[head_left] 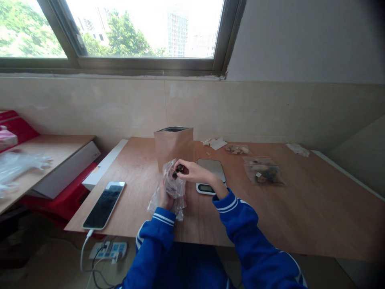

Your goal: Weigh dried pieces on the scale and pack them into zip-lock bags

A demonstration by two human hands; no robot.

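Note:
My left hand (166,196) is wrapped round a clear plastic bag (176,185), holding it upright above the table's near edge. At the mouth of the bag, my right hand (192,171) pinches a small dark brown lump (179,168); its exact kind I cannot make out. Just behind both hands a brown kraft pouch (173,146) stands upright with its top open. Partly covered by my right wrist, a white kitchen scale (212,170) with a grey plate lies to the right. More clear plastic hangs loosely below my left hand.
A smartphone (104,204) on a charging cable (85,245) lies at the left. Zip bags with dark pieces (264,171) and pale pieces (237,149) lie right, near paper scraps (218,143). A power strip (112,251) is below the table edge.

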